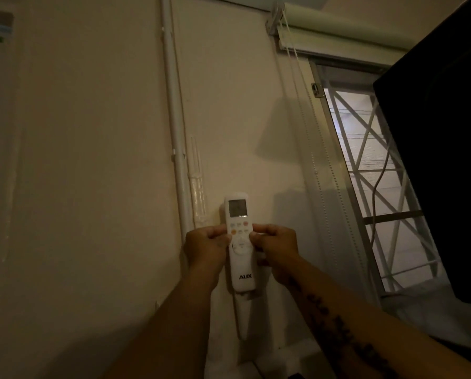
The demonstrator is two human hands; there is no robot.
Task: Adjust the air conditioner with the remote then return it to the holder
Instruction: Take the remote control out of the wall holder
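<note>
We hold the remote (240,243) upright against the wall (92,160) — left hand (205,248) and right hand (276,248) both clamped on its sides.

Bare wall (92,160) is lying open leftward; pipe (177,149) and window frame (335,170) are flanking the remote (240,242).

The remote (240,243) at lower centre is white, with a grey screen, dark lettering near its bottom and a few orange and red buttons. The wall (92,160) is cream. At right, the window grille (365,165) shows a white criss-cross pattern. The right forearm (346,324) carries dark lettering. A black panel (448,160) fills the far right.
</note>
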